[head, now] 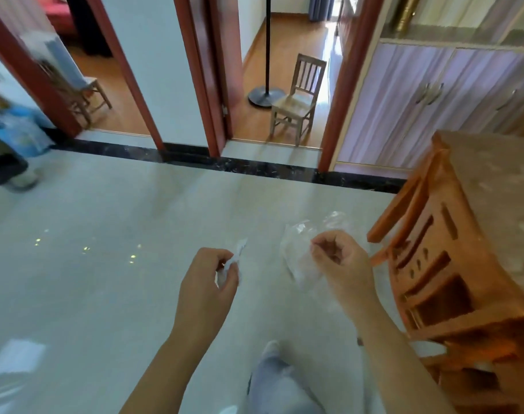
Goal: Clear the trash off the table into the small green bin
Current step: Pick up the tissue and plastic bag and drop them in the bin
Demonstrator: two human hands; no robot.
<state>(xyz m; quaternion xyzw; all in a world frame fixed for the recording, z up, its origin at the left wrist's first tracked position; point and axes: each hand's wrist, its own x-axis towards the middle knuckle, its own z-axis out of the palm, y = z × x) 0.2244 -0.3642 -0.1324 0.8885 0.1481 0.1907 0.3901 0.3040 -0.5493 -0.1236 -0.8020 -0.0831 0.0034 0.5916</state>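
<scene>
My left hand (pixel 208 289) is out in front of me over the pale tiled floor, fingers pinched on a small crumpled white scrap (pixel 237 258). My right hand (pixel 341 261) is level with it, further right, closed on a clear plastic wrapper (pixel 299 258) that hangs loose to the left of the fist. The table (pixel 499 186), with a pale patterned top, lies at the right edge. No green bin is in view.
An orange wooden chair (pixel 428 264) stands close by my right hand against the table. Two doorways with red-brown frames open ahead; a small wooden chair (pixel 299 103) and a fan stand (pixel 265 94) sit in the right one. Lilac cabinets (pixel 419 100) line the right wall.
</scene>
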